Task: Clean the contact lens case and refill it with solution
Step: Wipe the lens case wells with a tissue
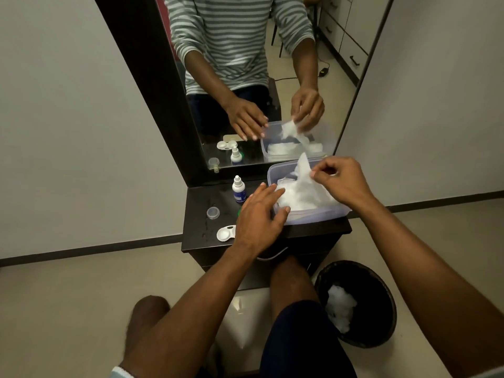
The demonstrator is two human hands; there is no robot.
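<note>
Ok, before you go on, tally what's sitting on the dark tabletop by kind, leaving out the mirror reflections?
Dropper bottle: 1
Clear round cap: 1
White lens case, partly hidden by the left hand: 1
Clear plastic tub of white tissue, pinched by the right hand: 1
Green item, mostly hidden: 1
Total: 5

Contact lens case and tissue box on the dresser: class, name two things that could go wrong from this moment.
1. The plastic box overhangs the dresser top's front edge; as the right hand pulls a tissue upward, the box might tip, though the left hand steadies it.
2. The open lens case lies uncovered beside the left wrist, near the edge; a sweep could knock it off or dirty it.
</note>
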